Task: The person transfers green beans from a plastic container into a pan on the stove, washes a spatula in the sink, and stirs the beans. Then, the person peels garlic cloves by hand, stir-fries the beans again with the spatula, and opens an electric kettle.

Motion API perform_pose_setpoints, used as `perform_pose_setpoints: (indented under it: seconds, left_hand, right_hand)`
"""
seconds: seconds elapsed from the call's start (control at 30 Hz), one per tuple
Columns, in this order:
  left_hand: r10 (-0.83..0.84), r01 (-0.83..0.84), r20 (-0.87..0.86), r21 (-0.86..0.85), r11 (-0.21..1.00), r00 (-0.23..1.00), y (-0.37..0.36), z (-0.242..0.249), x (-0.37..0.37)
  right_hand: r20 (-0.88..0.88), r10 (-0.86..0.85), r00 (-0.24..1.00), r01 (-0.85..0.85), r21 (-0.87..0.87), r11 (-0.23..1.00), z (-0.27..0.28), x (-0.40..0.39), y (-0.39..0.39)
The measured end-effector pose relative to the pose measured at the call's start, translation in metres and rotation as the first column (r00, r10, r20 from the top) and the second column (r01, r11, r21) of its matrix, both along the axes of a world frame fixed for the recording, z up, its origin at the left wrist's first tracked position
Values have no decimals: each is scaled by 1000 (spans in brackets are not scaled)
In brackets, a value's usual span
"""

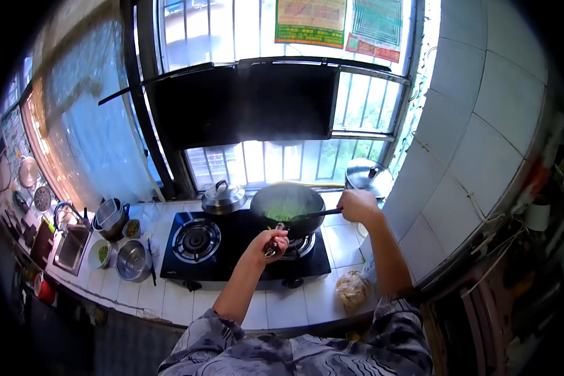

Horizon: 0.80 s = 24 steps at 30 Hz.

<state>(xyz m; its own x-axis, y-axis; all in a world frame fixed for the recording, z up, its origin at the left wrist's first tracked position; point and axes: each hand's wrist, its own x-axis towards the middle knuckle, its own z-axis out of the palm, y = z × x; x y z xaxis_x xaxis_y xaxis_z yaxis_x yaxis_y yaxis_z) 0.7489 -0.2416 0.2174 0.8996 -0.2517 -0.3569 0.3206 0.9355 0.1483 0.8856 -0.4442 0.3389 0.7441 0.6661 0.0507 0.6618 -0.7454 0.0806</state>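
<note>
Steaming wok [315,201]: L hand [266,243] clamped on front handle [270,250], R hand [358,207] round blk tool [319,214]. Greens [282,210] hazy; lid [223,198] L, pot [366,180] R-rear.

Green vegetables [284,210] lie steaming in the dark wok [314,200].

Room above left burner [196,240]; lid [224,198] behind, wok [314,202] rightward.

wok [314,204]: matt metal | stove top [234,230]: glossy | domed lid [223,200]: shiny metal | wall tiles [501,94]: smooth
</note>
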Motion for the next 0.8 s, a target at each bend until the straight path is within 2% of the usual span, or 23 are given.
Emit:
perform_pose_setpoints:
  seconds: [0.07,0.13,0.2,0.27,0.33,0.37,0.4,0.47,0.5,0.6,0.7,0.8]
  left_hand:
    - [-11,9,-52,-41,999,999,4,-6,-9]
    - [-34,35,-23,15,999,999,7,-12,-20]
    - [-13,14,-26,61,998,1000,6,-20,-26]
    - [15,-9,-74,77,997,997,3,-35,-30]
    - [-24,24,-21,40,999,999,2,-54,-36]
    - [-2,2,-3,96,995,1000,-4,-62,-40]
    - [25,-26,10,178,984,1000,-10,-69,-42]
    - [58,-73,81,193,979,995,-21,-83,-46]
    - [83,-98,79,207,973,993,-28,-86,-48]
    - [117,-146,113,301,942,987,-49,-100,-51]
    - [171,-195,112,264,945,979,-65,-105,-54]
    - [183,-214,132,288,933,974,-70,-112,-52]
  right_hand:
    - [33,5,999,-6,11,1000,-5,6,-1]
    - [37,65,997,-67,36,997,-13,7,-5]
    - [-18,43,999,-42,69,997,-10,-5,-6]
    - [16,69,997,-70,61,996,-14,-8,-1]
    - [42,116,992,-120,109,987,-24,-8,6]
    - [36,140,989,-144,161,976,-33,-8,11]
    - [41,198,979,-201,130,971,-42,-7,15]
    - [58,211,976,-218,183,959,-74,-7,21]
    - [68,219,973,-227,146,963,-91,-7,22]
    - [16,173,985,-173,170,970,-124,-20,21]
    - [-126,91,988,-75,129,989,-133,-41,16]
    - [-193,81,978,-54,140,989,-150,-48,10]
